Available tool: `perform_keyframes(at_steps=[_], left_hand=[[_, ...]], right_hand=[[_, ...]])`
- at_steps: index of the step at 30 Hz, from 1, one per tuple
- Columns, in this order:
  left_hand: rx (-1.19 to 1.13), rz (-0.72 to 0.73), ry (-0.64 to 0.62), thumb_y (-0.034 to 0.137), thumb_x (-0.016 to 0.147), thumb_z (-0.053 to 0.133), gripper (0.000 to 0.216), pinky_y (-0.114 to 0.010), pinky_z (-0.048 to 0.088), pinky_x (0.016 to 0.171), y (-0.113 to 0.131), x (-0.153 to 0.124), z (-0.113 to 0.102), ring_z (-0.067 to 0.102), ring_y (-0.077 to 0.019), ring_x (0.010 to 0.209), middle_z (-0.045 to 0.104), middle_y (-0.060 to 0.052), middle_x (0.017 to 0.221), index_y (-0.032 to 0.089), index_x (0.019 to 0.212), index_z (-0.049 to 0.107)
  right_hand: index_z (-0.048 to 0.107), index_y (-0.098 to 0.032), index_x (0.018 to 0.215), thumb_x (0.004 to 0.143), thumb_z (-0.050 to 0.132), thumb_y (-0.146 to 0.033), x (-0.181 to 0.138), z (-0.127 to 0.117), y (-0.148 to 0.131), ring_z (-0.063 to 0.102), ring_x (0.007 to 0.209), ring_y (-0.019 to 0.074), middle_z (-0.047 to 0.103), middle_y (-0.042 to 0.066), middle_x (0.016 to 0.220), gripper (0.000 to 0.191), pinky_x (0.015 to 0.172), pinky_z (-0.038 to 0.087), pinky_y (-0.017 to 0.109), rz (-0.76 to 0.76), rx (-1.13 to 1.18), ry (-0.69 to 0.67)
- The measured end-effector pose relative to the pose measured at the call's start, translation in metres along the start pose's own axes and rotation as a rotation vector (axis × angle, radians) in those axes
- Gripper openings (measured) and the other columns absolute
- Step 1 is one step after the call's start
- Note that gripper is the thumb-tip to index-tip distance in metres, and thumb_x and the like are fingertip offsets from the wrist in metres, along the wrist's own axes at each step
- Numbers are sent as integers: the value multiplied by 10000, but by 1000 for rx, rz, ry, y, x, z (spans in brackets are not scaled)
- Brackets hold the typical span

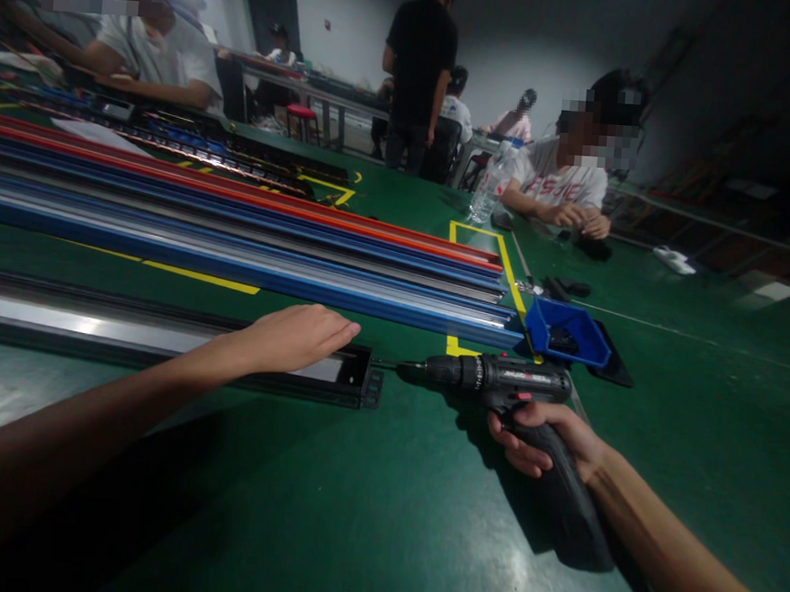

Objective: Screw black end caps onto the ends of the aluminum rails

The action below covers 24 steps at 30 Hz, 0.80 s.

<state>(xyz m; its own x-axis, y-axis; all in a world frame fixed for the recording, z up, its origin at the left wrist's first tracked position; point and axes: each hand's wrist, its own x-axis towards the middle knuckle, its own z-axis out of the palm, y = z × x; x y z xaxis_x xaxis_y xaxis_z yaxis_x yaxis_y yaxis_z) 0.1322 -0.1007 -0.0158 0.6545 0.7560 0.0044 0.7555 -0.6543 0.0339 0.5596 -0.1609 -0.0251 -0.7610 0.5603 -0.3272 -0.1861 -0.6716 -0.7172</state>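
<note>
Right-hand fingers (527, 455) around 1 black drill (530, 379)

A channel (122, 335) lies on the table (353, 509) from the left edge to mid-frame, the left hand (304, 335) over it near its right end. Right of it is a drill (528, 379) in the right hand (578, 435). Behind the channel, rails (304, 245) stretch from the left edge; a bin (588, 334) sits by their right ends, behind the drill. A bottle (489, 185) stands farther back, above centre.
</note>
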Motion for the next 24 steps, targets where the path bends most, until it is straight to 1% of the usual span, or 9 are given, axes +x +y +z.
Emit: perform_keyframes(at_steps=[6,11,17,24], left_hand=[[-5,1,-5,303,1067,368,324,-335,430,708,0,1,-1,690,-228,856,730,-73,958,200,1056,675],[-57,-37,-18,348,1079,341,373,-322,424,694,5,1,-6,679,-219,814,726,-62,902,202,1037,682],[-71,-45,-15,367,1083,324,403,-314,419,676,7,1,-10,671,-213,793,719,-61,880,200,1016,684],[-75,-38,-11,376,1085,303,433,-326,432,673,9,2,-12,679,-222,794,723,-75,880,193,988,684]], right_hand=[[733,-55,1037,901,605,-252,0,0,0,419,427,25,660,44,807,271,509,508,184,-3,-1,-22],[730,-40,1021,890,621,-265,1,1,-1,421,422,23,655,49,799,282,504,503,183,2,-6,-6],[740,-51,1015,877,628,-277,1,2,-1,407,413,25,656,45,793,287,494,496,187,7,-21,23],[730,-33,1032,885,631,-269,0,1,-1,421,415,25,647,58,799,295,498,499,192,3,-7,21]])
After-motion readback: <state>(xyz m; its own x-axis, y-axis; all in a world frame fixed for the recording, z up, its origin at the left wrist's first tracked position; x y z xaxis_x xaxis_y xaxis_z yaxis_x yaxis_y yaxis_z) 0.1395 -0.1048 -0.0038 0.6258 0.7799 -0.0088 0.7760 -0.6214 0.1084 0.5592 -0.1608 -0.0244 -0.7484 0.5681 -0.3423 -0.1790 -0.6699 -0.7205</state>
